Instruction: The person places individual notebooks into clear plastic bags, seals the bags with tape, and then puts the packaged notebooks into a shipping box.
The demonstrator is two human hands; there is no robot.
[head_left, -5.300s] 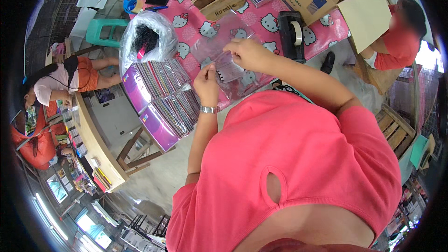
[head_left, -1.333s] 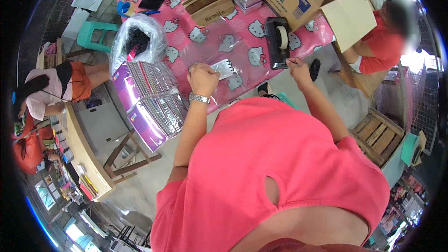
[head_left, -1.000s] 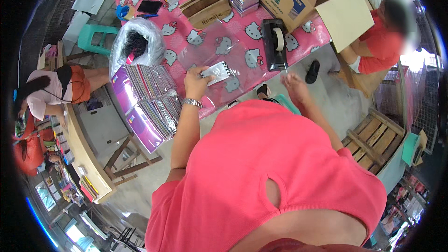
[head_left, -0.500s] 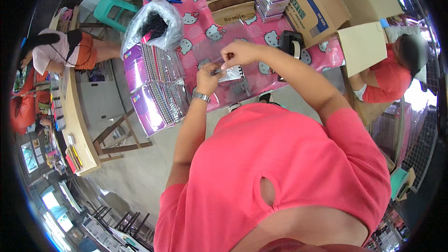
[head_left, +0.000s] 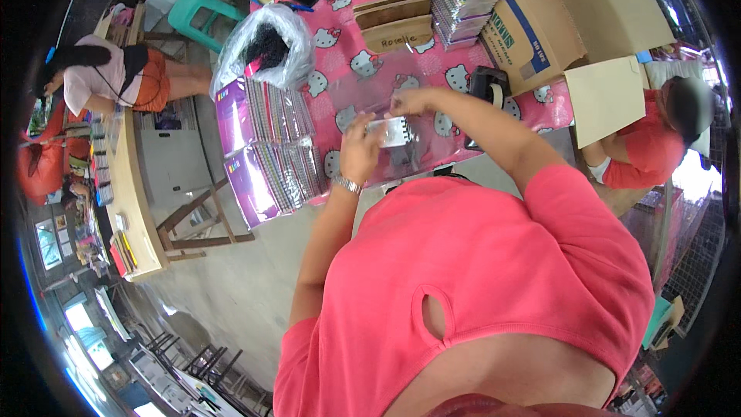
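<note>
Here's the small spiral notepad (head_left: 398, 132), white-topped with its dark coil on the right side, lying just right of the left hand's fingers and a little below the right hand's fingertips. Clear plastic (head_left: 363, 93) spreads around and beyond it, over the pink patterned tablecloth (head_left: 546, 116).

Now the hands! The left hand (head_left: 360, 147) is slightly blurred, fingers stretched forward over the notepad's left edge; whether they press or pinch it, I can't tell. A metal-banded watch (head_left: 347, 183) sits at that wrist, below the grip. Over to the right hand (head_left: 413, 100): fingers curled in, palm down, tips by the plastic just above the notepad. Any pinch there is too small to make out. Its forearm slants in from the lower right, elbow out wide, crossing in front of part of the black tape dispenser (head_left: 488, 86), which stands just right of that hand.

And it's a busy table! Just left of the left hand, wrapped purple spiral notebooks (head_left: 266, 147) sit in two bundles, with a plastic bag holding a black mesh bundle (head_left: 266, 50) beyond them. Straight ahead of the grip stands a wooden holder (head_left: 394, 23); ahead and right, a tall notebook stack (head_left: 463, 0) beside an open cardboard box (head_left: 532, 27). Well right, a seated person in red (head_left: 644, 139).
</note>
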